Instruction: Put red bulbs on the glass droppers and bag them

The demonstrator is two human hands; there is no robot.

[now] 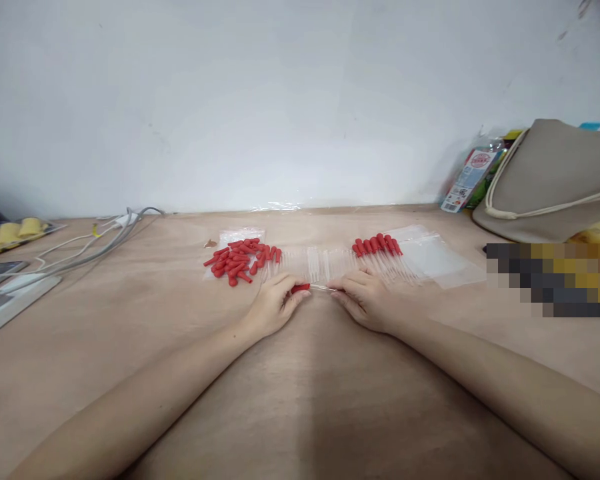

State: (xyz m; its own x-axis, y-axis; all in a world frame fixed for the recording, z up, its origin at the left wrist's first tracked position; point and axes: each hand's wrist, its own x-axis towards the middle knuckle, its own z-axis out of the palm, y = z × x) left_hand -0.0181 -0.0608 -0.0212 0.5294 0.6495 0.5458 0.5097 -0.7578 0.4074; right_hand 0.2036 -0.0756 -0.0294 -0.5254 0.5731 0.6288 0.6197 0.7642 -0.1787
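Observation:
My left hand point(275, 303) grips a red rubber dropper bulb point(301, 288) between thumb and fingers. Its open end faces a thin clear glass tube point(322, 288), which my right hand point(361, 299) pinches near its other end. Bulb and tube meet or nearly meet; whether the tube sits inside is too small to tell. Just beyond my hands lies a row of clear tubes point(320, 265). A pile of loose red bulbs point(237, 259) is beyond my left hand. Past my right hand lie several tubes with red bulbs on their ends point(377, 245).
Clear plastic bags point(447, 260) lie at the right. Farther right are a bottle point(473, 173) and a grey drawstring bag point(555, 180). Cables point(105, 237), a white power strip point(20, 303) and yellow rolls point(10, 233) occupy the left. A white wall point(280, 107) bounds the table.

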